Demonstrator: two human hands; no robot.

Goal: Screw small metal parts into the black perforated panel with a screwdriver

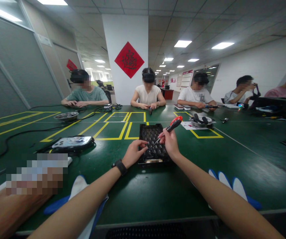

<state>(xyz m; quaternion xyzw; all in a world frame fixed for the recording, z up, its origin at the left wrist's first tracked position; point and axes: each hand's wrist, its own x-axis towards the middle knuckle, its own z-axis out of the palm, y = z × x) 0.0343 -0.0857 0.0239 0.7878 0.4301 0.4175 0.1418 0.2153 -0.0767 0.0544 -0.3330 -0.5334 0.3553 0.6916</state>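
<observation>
My right hand [171, 143] grips a screwdriver [175, 123] with a red and black handle, its thin metal shaft slanting down to the left. The screwdriver's tip is over a black rectangular case [151, 135] lying on the green table. Rows of small shiny shapes fill the inside of the case, too fine to make out. My left hand [134, 152], with a dark watch on the wrist, reaches over the case's left side. Its thumb and forefinger are curved with a gap between them, and I see nothing held there.
White and blue gloves [229, 182] lie under both my forearms. At left, another person's hand [33, 186] holds a blurred device near a phone [73, 142]. Metal bowls [67, 116], cables and yellow tape lines are on the table [138, 196]. Several people sit opposite.
</observation>
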